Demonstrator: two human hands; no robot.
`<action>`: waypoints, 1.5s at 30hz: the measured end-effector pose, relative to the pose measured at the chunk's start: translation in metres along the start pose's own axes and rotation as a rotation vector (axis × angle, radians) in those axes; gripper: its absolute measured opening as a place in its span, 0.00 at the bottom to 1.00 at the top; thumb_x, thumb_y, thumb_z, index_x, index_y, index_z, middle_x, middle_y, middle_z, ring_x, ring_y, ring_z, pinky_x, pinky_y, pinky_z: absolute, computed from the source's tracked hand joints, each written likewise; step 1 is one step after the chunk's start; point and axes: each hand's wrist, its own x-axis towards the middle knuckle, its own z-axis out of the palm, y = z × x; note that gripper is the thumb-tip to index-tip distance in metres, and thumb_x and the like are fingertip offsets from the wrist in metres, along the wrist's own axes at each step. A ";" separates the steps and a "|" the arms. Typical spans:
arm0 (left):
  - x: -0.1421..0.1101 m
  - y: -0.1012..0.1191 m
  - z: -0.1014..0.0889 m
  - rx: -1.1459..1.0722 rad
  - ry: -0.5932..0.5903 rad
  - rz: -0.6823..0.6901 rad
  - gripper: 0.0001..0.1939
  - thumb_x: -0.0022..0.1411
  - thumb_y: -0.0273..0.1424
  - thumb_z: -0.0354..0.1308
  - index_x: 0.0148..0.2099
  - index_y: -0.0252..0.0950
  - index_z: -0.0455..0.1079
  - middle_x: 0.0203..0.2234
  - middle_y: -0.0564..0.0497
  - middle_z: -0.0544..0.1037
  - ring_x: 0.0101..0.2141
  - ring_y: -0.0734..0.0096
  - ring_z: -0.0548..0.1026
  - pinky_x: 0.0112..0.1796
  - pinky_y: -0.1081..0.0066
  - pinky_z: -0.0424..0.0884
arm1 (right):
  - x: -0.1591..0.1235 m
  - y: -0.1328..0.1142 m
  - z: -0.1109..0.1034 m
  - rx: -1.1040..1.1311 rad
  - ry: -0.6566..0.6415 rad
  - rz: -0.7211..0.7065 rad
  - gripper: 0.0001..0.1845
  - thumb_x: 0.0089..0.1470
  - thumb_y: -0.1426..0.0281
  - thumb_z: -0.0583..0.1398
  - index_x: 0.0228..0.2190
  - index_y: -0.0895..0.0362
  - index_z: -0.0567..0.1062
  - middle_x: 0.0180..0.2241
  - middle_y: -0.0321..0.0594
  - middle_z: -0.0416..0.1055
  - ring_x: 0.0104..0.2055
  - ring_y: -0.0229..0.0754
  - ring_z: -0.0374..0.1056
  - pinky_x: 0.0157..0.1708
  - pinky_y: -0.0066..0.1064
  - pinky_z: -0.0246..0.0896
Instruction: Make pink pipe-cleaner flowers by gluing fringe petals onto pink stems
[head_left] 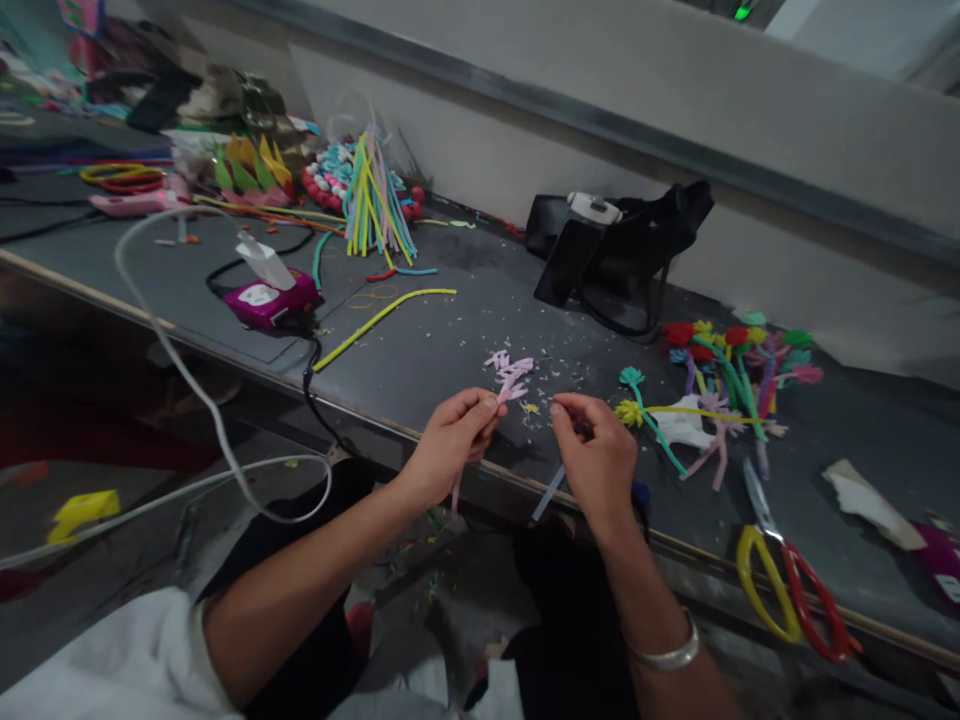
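Observation:
My left hand (450, 440) pinches a pink straw flower (510, 376) by its stem, the cut petals standing just above my fingers. My right hand (596, 455) is closed on a pale blue-grey straw piece (549, 492) that sticks out down and to the left below the palm. Both hands hover over the front edge of the dark grey worktable (450, 340), close together. A silver bangle (667, 655) sits on my right wrist.
Finished straw flowers (724, 375) lie in a heap at right, with yellow and red scissors (787, 585) near the edge. A long yellow straw (382, 318), a magenta device (266, 298), a bundle of coloured straws (371, 200) and a black bag (622, 255) sit further back.

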 end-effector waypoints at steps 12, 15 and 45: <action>0.009 0.001 -0.003 0.007 0.031 0.003 0.11 0.60 0.37 0.58 0.33 0.34 0.65 0.19 0.60 0.56 0.17 0.85 0.50 0.17 0.77 0.43 | -0.020 0.029 -0.053 -0.647 -0.296 0.026 0.25 0.50 0.73 0.54 0.51 0.65 0.70 0.45 0.54 0.72 0.46 0.56 0.67 0.47 0.44 0.62; 0.009 0.002 -0.002 0.026 0.031 -0.007 0.10 0.59 0.36 0.58 0.32 0.34 0.66 0.19 0.60 0.55 0.16 0.84 0.50 0.17 0.77 0.43 | -0.032 0.039 -0.053 -0.658 -0.353 0.060 0.26 0.51 0.71 0.55 0.52 0.67 0.68 0.47 0.57 0.70 0.48 0.56 0.66 0.48 0.44 0.62; 0.007 0.000 0.003 0.094 0.065 -0.002 0.12 0.59 0.39 0.58 0.33 0.35 0.66 0.18 0.61 0.53 0.17 0.83 0.49 0.19 0.75 0.42 | -0.048 -0.017 -0.038 1.125 -0.188 0.543 0.15 0.49 0.62 0.64 0.38 0.55 0.78 0.34 0.42 0.72 0.31 0.40 0.68 0.22 0.28 0.63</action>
